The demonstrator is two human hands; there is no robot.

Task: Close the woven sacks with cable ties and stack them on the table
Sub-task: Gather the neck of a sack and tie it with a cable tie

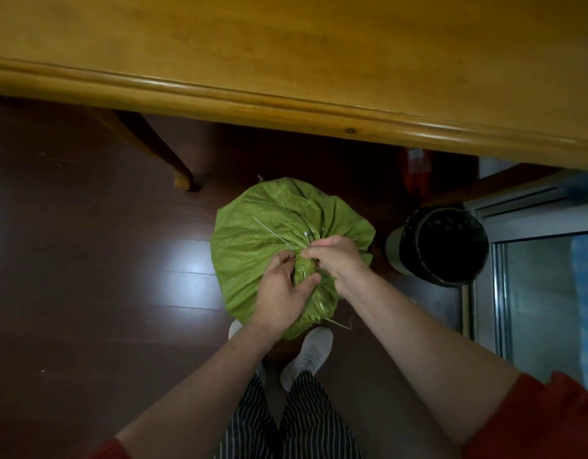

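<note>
Left hand (282,288) clasps neck, right hand (335,256) pinches cable tie (272,232) — green woven sack (249,250): soft, slick; hold at neck.

Dim indoor scene, corners darkened. Table (286,44) top brightest, warm sheen along edge. White glare patch on floor (87,226) left of sack (253,233). Under-table area in deep shadow. Wide-angle bowing of straight lines; soft edges.

Head-worn wide view, looking steeply down, near hands, floor below
</note>
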